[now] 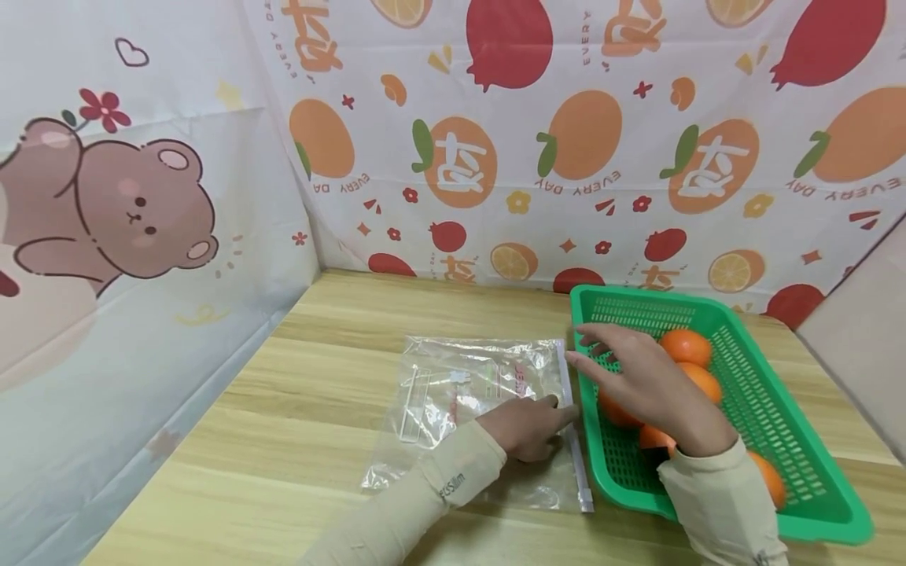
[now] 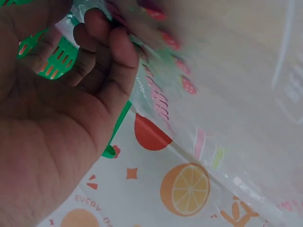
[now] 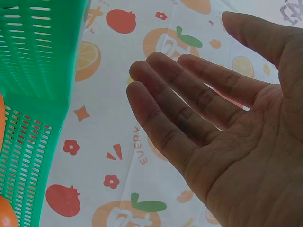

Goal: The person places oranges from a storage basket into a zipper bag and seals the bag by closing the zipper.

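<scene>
A clear plastic zip bag [image 1: 432, 401] lies flat on the table, its pale purple zip edge [image 1: 582, 472] turned to the right. My left hand [image 1: 527, 428] is over that edge with fingers bent; it pinches the bag film, which shows close up as a bag [image 2: 208, 94] in the left wrist view. The grip itself is partly hidden. My right hand [image 1: 647, 385] is held above the left side of a green basket [image 1: 786, 417], palm down and fingers spread, holding nothing. Beneath and beside it, several oranges [image 1: 686, 347] sit in the basket, some partly covered by the hand and sleeve.
The wooden table [image 1: 283, 440] extends to the left of the bag. A fruit-print cloth [image 1: 524, 236] hangs behind the table, and a bear-print cloth [image 1: 233, 173] hangs on the left. The basket's near rim [image 1: 835, 531] reaches toward the table's front right.
</scene>
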A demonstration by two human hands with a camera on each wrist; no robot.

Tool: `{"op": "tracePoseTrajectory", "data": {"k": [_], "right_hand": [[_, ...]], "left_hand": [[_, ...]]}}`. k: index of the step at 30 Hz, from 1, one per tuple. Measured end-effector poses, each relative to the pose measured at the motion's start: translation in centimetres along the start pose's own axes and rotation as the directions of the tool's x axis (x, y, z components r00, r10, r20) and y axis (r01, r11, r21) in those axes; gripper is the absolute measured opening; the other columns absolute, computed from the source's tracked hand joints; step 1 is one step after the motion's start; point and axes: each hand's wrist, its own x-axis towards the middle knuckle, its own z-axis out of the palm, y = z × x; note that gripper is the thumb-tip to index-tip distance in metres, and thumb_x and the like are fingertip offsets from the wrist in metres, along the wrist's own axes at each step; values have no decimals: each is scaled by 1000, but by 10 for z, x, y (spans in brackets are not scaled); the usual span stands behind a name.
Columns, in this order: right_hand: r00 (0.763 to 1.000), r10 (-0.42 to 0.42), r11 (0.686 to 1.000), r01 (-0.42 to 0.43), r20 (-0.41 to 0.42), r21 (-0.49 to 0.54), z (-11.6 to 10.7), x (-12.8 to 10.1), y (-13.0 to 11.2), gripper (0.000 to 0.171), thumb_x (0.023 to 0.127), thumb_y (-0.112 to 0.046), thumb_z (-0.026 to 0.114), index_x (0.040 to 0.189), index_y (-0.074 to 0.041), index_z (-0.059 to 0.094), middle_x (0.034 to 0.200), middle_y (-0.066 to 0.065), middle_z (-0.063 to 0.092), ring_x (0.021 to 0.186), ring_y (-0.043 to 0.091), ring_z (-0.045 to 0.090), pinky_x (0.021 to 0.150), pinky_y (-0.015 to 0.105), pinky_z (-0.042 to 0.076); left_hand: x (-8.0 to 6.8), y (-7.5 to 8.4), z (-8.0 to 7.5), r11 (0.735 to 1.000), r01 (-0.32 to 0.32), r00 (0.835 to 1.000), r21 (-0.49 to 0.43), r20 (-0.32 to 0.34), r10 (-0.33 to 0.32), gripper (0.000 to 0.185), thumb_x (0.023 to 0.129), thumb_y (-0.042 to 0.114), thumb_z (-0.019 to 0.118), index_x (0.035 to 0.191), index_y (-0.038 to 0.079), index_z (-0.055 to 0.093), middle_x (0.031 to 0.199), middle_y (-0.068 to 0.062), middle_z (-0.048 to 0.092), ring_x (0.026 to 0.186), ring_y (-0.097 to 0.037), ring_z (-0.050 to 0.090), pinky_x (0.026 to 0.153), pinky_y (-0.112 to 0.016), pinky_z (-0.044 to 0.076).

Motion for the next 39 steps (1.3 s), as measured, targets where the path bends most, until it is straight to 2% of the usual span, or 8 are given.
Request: {"op": "tracePoseTrajectory", "data": {"k": [6, 12, 17, 23, 27, 30, 39], "right_hand": [[1000, -22, 1000, 22, 15, 18, 2, -1, -1, 40, 102, -29, 62, 131, -2, 64, 118, 8, 70, 100, 21, 66, 87, 47, 56], [998, -62, 998, 62, 17, 26, 1, 1, -3, 35, 102, -26, 62, 128, -2, 66, 109, 1, 72, 94, 13, 67, 82, 40, 57], [996, -85, 996, 84, 26, 37, 2, 5, -4, 33, 101, -22, 65, 126, -1, 66, 106, 0, 72, 92, 12, 67, 80, 38, 58], [997, -75, 997, 74, 32, 21, 2, 6, -4, 31, 99, -19, 67, 124, -1, 67, 100, 0, 71, 88, 12, 66, 75, 35, 58], [998, -62, 998, 62, 29, -18, 4, 7, -4, 31, 97, -19, 70, 122, 0, 68, 97, 0, 71, 85, 13, 66, 72, 33, 57], [999, -45, 999, 46, 30, -26, 7, 9, -4, 33, 96, -19, 70, 122, 2, 66, 97, 3, 72, 84, 15, 67, 72, 37, 58], [996, 75, 997, -76, 44, 12, 19, 18, -5, 42, 97, -18, 69, 128, 9, 59, 96, 11, 73, 78, 20, 70, 71, 39, 60]], "left_hand": [[-5, -7, 4, 998, -66, 996, -22, -57, 64, 26, 97, 18, 67, 119, 25, 56, 101, 2, 58, 69, -11, 57, 60, -23, 48], [-12, -15, -3, 995, -97, 984, -15, -154, 94, 23, 92, 11, 71, 108, 21, 57, 93, 8, 57, 70, -6, 54, 60, -20, 45], [-18, -21, -11, 992, -124, 964, -5, -239, 120, 14, 95, 14, 70, 102, 20, 59, 88, 11, 58, 73, -2, 55, 62, -17, 45], [-25, -27, -19, 990, -142, 937, 21, -318, 141, 11, 91, 13, 71, 96, 18, 63, 85, 12, 64, 75, 0, 56, 68, -15, 46], [-31, -31, -24, 989, -151, 923, 1, -358, 141, 13, 87, 15, 74, 92, 19, 62, 82, 12, 65, 73, 0, 55, 69, -18, 47], [-37, -33, -28, 986, -168, 902, -10, -404, 149, 14, 85, 15, 75, 89, 19, 62, 81, 12, 64, 71, 0, 53, 68, -18, 46], [-47, -34, -38, 974, -224, 818, 20, -540, 199, 15, 80, 12, 74, 84, 17, 60, 78, 5, 65, 71, -4, 51, 65, -18, 43]]}}
